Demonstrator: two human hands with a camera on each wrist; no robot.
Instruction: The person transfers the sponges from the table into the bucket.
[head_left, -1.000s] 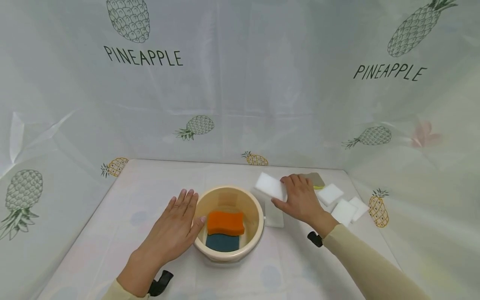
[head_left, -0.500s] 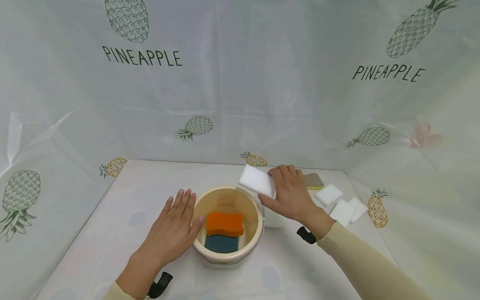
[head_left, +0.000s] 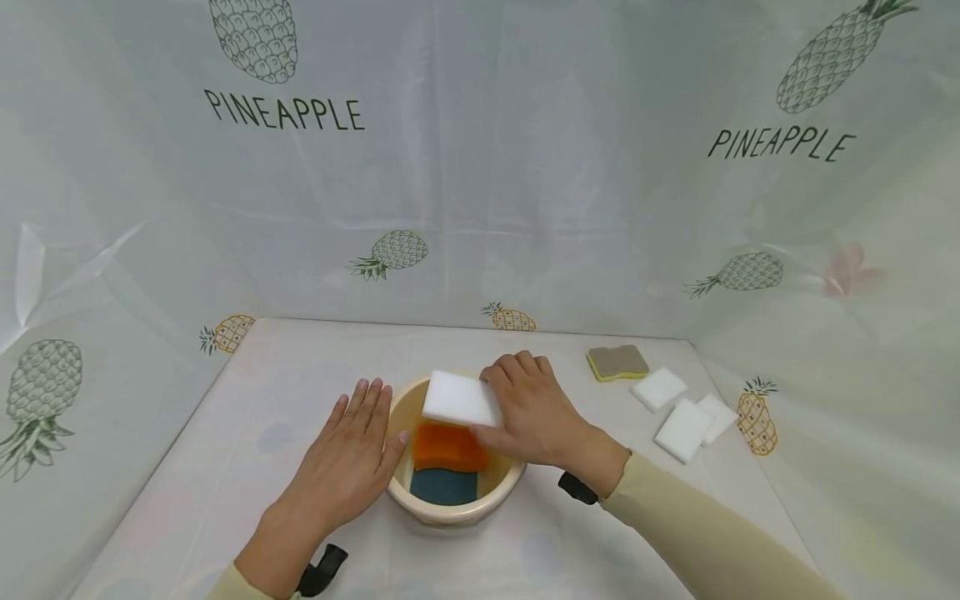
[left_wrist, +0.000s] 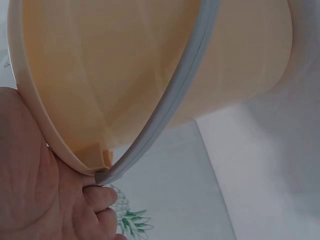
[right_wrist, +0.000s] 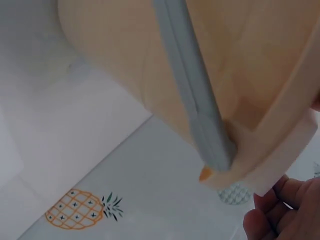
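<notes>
A cream bucket [head_left: 442, 518] stands on the table. Inside it lie an orange sponge [head_left: 448, 450] and a dark blue pad [head_left: 444, 487]. Over the bucket's mouth my right hand [head_left: 543, 417] pinches a white sponge [head_left: 459, 400] between thumb and fingers, covering the right part of the rim. My left hand [head_left: 341, 467] rests against the left rim with straight fingers, the thumb over the edge. In the left wrist view that hand [left_wrist: 55, 195] touches the rim beside the grey handle [left_wrist: 150, 120]. The right wrist view shows the white sponge [right_wrist: 290, 152] behind the rim, partly hidden.
To the right of the bucket lie a yellow sponge with a grey-brown top [head_left: 618, 363] and white sponges [head_left: 684, 430], two of them overlapping. A pineapple-printed sheet [head_left: 480, 167] forms walls around the table [head_left: 330, 342] at the back and sides.
My right hand has carried the white sponge leftward from beside the bucket to over its mouth. The yellow sponge at right now shows fully. My left hand has stayed in place.
</notes>
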